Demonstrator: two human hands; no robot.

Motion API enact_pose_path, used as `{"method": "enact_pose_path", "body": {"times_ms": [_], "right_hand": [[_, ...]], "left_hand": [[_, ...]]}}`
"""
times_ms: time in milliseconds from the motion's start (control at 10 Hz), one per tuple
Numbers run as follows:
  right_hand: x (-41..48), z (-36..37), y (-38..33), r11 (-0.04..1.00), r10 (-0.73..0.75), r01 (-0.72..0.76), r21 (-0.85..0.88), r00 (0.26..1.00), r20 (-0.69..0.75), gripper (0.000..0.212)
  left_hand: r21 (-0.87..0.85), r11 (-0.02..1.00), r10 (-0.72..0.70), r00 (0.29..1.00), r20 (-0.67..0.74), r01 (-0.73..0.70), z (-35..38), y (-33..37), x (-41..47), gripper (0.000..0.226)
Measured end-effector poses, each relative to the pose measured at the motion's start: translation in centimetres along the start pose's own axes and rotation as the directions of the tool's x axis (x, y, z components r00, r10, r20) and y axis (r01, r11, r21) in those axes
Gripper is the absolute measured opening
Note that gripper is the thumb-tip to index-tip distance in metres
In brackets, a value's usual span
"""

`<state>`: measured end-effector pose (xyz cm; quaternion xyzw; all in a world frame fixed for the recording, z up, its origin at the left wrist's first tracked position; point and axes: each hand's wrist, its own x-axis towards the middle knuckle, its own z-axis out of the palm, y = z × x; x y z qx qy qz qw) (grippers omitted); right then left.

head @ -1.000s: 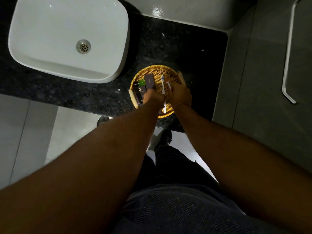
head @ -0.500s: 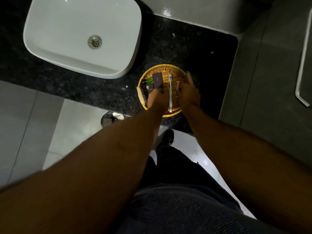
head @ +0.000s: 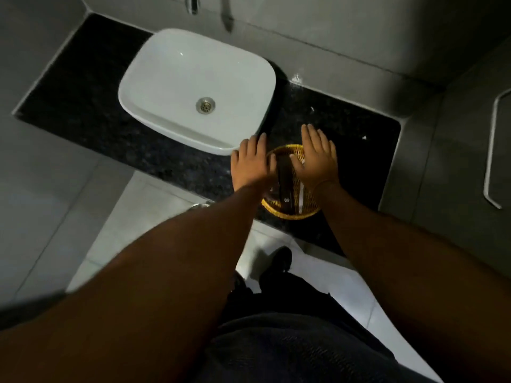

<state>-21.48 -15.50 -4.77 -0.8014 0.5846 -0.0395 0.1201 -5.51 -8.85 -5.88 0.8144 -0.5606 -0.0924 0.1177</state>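
A round woven basket (head: 287, 213) sits on the black stone counter (head: 356, 150) near its front edge. In it lie a dark flat packet (head: 285, 181) and a white toothbrush (head: 301, 193); other contents are hidden by my hands. My left hand (head: 250, 164) is spread with straight fingers over the basket's left rim and the counter beside it. Over the basket's right part, my right hand (head: 318, 158) is also flat with straight fingers. Neither hand holds anything.
A white basin (head: 166, 87) with a metal drain (head: 205, 105) stands on the counter just left of the basket. A metal rail (head: 489, 150) is on the wall at right. Pale floor tiles (head: 154, 217), a floor drain (head: 197, 206) and my dark trousers lie below.
Both hands, earlier handling the packet and toothbrush in the basket, have let go and now lie spread flat with fingers straight. The view has shifted, showing more of the basin and the back wall.
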Motion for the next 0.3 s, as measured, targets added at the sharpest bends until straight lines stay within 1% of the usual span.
{"method": "enact_pose_path", "body": {"times_ms": [100,200,300], "right_hand": [[-0.1,-1.4,-2.3,0.999,-0.015,0.017,0.041,0.999,-0.039,0.082],[1.2,-3.8,-4.2,0.997,-0.068,0.069,0.018,0.995,-0.077,0.082],[3.1,-6.9,-5.8,0.992,-0.119,0.11,-0.066,0.981,-0.155,0.083]], "left_hand": [[0.047,0.998,0.047,0.999,0.023,-0.048,-2.5,-1.7,-0.1,0.072],[0.095,0.994,0.063,0.996,-0.058,-0.057,-6.0,-2.4,1.7,0.073],[0.109,0.993,0.061,0.983,-0.176,-0.042,-10.0,-2.2,4.0,0.074]]}}
